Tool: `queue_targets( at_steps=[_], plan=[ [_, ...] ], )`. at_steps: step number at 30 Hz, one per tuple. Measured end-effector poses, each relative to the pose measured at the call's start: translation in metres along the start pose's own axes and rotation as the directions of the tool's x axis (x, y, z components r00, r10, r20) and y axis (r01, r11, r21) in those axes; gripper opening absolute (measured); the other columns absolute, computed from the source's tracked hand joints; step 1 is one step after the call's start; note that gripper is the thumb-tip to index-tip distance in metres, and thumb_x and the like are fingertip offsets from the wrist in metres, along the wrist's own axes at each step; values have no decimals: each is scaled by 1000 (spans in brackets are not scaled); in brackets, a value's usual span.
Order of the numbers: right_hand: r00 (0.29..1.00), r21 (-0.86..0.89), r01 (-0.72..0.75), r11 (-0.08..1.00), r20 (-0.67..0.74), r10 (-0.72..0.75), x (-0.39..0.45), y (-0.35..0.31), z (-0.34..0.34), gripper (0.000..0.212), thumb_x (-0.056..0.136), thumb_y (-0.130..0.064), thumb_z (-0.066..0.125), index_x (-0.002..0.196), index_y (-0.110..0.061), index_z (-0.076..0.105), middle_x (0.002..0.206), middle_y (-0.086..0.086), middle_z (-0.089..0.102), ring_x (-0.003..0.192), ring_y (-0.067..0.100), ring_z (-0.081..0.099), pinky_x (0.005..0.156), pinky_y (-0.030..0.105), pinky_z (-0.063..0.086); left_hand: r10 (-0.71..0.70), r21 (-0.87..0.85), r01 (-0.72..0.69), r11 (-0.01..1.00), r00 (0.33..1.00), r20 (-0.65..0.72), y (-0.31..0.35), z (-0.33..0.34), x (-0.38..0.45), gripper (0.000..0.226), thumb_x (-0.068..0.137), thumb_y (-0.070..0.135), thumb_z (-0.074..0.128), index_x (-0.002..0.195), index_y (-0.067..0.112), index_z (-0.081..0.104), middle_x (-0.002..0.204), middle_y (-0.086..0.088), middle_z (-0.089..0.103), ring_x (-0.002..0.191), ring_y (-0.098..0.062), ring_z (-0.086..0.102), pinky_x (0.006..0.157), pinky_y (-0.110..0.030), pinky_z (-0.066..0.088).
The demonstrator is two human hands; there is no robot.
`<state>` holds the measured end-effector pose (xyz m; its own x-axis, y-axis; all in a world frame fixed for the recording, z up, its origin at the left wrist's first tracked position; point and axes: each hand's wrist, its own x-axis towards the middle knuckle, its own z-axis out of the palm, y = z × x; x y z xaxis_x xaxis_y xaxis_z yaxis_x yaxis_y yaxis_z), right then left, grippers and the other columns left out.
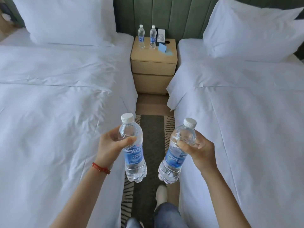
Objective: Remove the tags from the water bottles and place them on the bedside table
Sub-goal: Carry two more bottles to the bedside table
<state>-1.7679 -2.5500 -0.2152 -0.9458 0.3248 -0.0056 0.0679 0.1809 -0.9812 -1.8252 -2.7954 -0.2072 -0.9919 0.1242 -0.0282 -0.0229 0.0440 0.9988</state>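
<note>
My left hand point(109, 146) grips a clear water bottle point(134, 155) with a white cap and blue label, held upright over the aisle. My right hand point(199, 150) grips a second such bottle point(174, 159), tilted with its cap leaning right. No tag shows on either neck. The tan bedside table point(153, 63) stands far ahead between the two beds. On its top stand two more water bottles, one point(141, 37) to the left and one point(152, 37) beside it.
White beds flank a narrow aisle, the left bed point(57, 104) and the right bed point(246, 112). A white card point(161, 35) and a blue folded card point(162, 47) sit on the table's right half. A striped rug point(153, 132) covers the aisle floor; my legs and shoe point(162, 193) are below.
</note>
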Motion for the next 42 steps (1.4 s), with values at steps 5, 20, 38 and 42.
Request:
queue_targets(
  at_steps=[5, 20, 38, 42],
  plan=[
    [999, 32, 38, 999, 36, -39, 104, 1, -1, 31, 58, -39, 73, 87, -39, 64, 81, -29, 68, 81, -10, 63, 56, 5, 46, 22, -2, -22, 1000, 1000, -12, -1, 22, 99, 37, 54, 38, 74, 85, 20, 72, 79, 8, 74, 75, -8, 68, 61, -14, 50],
    [991, 41, 65, 997, 112, -69, 395, -14, 4, 34, 60, -38, 75, 91, -45, 64, 91, -26, 69, 91, -4, 63, 61, 10, 50, 28, 27, -26, 999, 997, -78, 30, 82, 367, 49, 55, 37, 75, 95, 10, 70, 92, -10, 72, 84, -17, 68, 69, -22, 54],
    [999, 16, -10, 1000, 54, 9, 722, -25, 120, 52, 51, -42, 77, 100, -26, 67, 84, -18, 71, 76, -5, 64, 57, 8, 46, 57, 52, -55, 997, 998, -37, 24, 38, 734, 35, 58, 18, 80, 90, 25, 68, 81, 15, 72, 76, -3, 67, 59, -11, 49],
    [999, 8, -4, 1000, 52, 3, 784, -18, 132, 51, 52, -38, 79, 101, -29, 66, 84, -18, 71, 73, -5, 63, 58, 9, 46, 61, 74, -57, 996, 997, -54, 19, 41, 796, 41, 53, 31, 79, 92, 25, 68, 84, 12, 72, 77, -5, 68, 61, -12, 49]
  ],
)
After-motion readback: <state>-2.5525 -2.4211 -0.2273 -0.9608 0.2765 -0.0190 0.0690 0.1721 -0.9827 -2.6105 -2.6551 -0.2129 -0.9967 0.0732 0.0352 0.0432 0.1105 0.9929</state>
